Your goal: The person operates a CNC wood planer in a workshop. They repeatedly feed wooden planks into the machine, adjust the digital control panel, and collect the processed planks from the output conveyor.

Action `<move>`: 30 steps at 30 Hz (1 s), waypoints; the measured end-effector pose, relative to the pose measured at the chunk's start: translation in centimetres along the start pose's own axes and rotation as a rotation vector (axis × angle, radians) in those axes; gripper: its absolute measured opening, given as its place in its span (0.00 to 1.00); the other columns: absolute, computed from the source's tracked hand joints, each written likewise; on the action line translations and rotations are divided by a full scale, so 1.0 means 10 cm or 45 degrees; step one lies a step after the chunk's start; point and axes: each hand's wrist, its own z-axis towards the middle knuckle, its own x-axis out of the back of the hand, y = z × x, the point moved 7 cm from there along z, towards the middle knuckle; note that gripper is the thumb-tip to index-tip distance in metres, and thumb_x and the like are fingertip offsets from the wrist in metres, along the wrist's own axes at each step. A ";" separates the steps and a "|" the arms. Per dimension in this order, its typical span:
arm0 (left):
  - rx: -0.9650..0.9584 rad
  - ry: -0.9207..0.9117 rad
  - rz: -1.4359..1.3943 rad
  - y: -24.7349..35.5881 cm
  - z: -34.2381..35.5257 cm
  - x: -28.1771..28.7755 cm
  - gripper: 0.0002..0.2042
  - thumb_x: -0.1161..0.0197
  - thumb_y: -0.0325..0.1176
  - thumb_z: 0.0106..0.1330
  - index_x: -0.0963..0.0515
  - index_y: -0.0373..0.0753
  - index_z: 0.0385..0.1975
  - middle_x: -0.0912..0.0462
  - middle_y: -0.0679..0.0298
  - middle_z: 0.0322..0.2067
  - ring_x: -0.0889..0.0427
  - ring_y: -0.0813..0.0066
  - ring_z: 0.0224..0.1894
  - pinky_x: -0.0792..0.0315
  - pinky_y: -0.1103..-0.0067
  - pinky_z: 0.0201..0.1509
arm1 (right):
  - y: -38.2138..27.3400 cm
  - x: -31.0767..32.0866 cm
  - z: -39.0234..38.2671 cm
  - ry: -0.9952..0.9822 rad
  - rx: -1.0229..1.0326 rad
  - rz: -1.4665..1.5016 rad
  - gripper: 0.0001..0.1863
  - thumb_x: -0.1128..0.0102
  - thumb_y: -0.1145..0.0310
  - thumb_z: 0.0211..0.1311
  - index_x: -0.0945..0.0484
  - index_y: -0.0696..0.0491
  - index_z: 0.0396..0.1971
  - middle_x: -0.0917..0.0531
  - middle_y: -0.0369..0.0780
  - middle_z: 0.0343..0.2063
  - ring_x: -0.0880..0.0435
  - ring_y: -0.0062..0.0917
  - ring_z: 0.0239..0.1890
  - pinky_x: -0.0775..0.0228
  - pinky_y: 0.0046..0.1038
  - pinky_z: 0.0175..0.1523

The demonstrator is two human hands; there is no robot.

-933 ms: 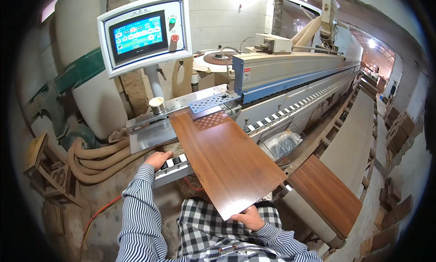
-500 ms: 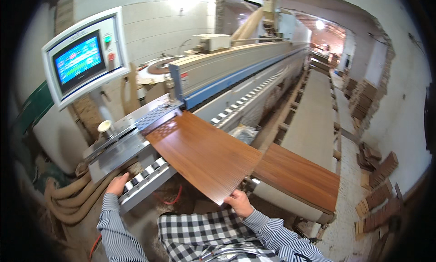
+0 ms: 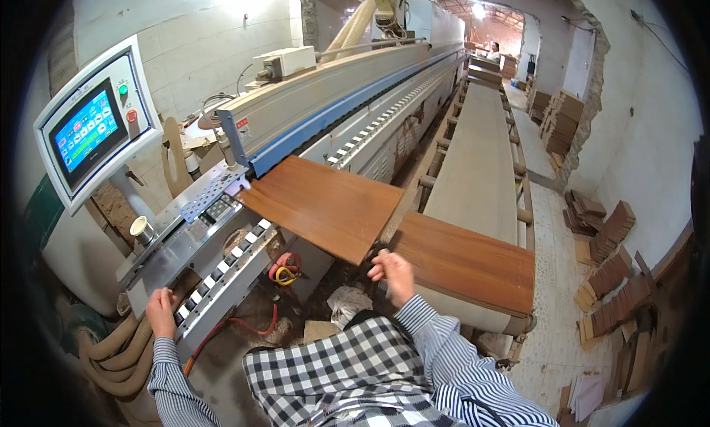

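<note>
A reddish-brown wood-grain board (image 3: 325,205) lies tilted across the infeed of a long edge-banding machine (image 3: 333,105), its far left edge under the blue-edged beam. Just off the board's near corner is my right hand (image 3: 393,275), fingers loosely bent with nothing in them. My left hand (image 3: 161,312) is at the near end of a rail with black and white rollers (image 3: 222,271), beside a metal plate (image 3: 166,260). Its fingers are slightly bent and hold nothing I can see. A similar brown board (image 3: 466,260) lies to the right on a stack.
A control panel with a lit screen (image 3: 89,135) stands at the left. Beige hoses (image 3: 115,360) and a red hose (image 3: 237,325) hang below. On the right run a roller conveyor (image 3: 521,183) carrying a long grey panel (image 3: 477,153), and stacked strips (image 3: 610,231). A person (image 3: 494,52) is far back.
My right hand has let go of the board's near corner. The board has moved forward along the machine, away from me. My left hand stays by the roller rail; the view has shifted.
</note>
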 end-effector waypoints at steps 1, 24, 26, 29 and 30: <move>-0.143 0.108 -0.074 0.11 -0.09 0.07 0.12 0.53 0.33 0.64 0.25 0.33 0.38 0.21 0.57 0.26 0.22 0.72 0.32 0.31 0.80 0.38 | 0.00 0.20 -0.01 0.061 0.028 0.050 0.16 0.50 0.59 0.62 0.27 0.58 0.26 0.21 0.40 0.19 0.24 0.18 0.19 0.31 0.18 0.27; -1.744 -0.753 -0.206 4.20 -2.70 0.15 0.05 0.46 0.34 0.56 0.29 0.42 0.22 0.30 0.71 0.20 0.29 0.77 0.25 0.40 0.66 0.52 | -0.52 4.19 -0.98 1.277 -0.391 -2.000 0.33 0.55 0.45 0.57 0.38 0.54 0.55 0.32 0.49 0.52 0.32 0.41 0.52 0.38 0.39 0.54; -1.734 -0.689 -0.209 4.25 -2.73 0.25 0.06 0.46 0.34 0.55 0.30 0.41 0.20 0.32 0.70 0.17 0.30 0.76 0.23 0.40 0.66 0.51 | -0.49 4.49 -1.09 1.251 -0.293 -1.862 0.38 0.51 0.42 0.53 0.38 0.59 0.54 0.32 0.51 0.52 0.32 0.42 0.52 0.40 0.38 0.55; -1.709 -0.554 -0.223 4.17 -2.73 0.27 0.09 0.45 0.34 0.54 0.32 0.40 0.16 0.35 0.70 0.13 0.33 0.76 0.19 0.40 0.66 0.50 | -0.41 5.02 -1.38 1.137 -0.193 -1.630 0.39 0.44 0.43 0.49 0.31 0.67 0.45 0.26 0.54 0.44 0.27 0.40 0.46 0.37 0.34 0.52; -1.626 -0.542 -0.009 4.37 -2.97 -0.12 0.10 0.45 0.34 0.54 0.33 0.39 0.15 0.36 0.70 0.11 0.33 0.75 0.18 0.40 0.66 0.49 | 0.16 4.53 -0.94 0.682 -0.148 -1.203 0.33 0.41 0.48 0.50 0.27 0.69 0.39 0.22 0.51 0.37 0.24 0.35 0.38 0.34 0.31 0.45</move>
